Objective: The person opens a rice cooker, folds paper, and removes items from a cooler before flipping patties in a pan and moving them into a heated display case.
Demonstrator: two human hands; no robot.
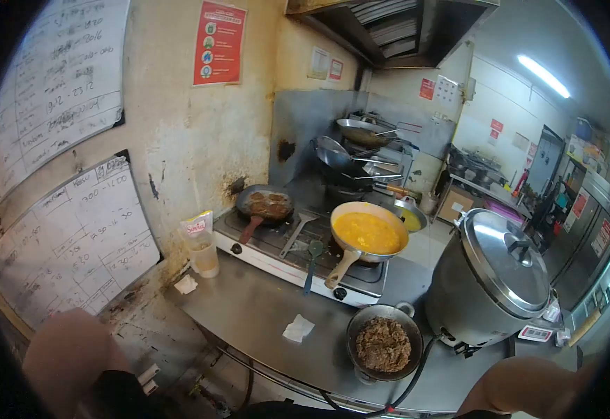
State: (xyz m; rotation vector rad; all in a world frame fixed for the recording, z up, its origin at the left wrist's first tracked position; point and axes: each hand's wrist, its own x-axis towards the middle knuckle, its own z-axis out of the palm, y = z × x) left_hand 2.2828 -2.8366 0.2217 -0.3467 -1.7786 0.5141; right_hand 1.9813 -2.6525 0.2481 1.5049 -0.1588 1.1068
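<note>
Neither of my hands shows. Part of my bare left arm (75, 356) rises at the lower left edge, and part of my right arm (528, 387) crosses the lower right corner. Nearest to the right arm stands a large metal rice cooker (451, 286) with its lid on. Left of it, a dark two-handled pan (383, 343) holds brown minced food. Behind sits a two-burner gas stove (284, 258). On its right burner is a pan of yellow liquid (368, 232); on its left, a dark frying pan (265, 204) with brown pieces inside.
A spatula (298, 234) and a green-grey utensil (313, 267) lie across the stove. A Sovia pouch stands in a clear plastic cup (204, 258) at its left. Crumpled tissue (298, 328) lies on the metal counter (249, 307). Several woks (333, 157) are stacked behind; whiteboards (75, 237) line the left wall.
</note>
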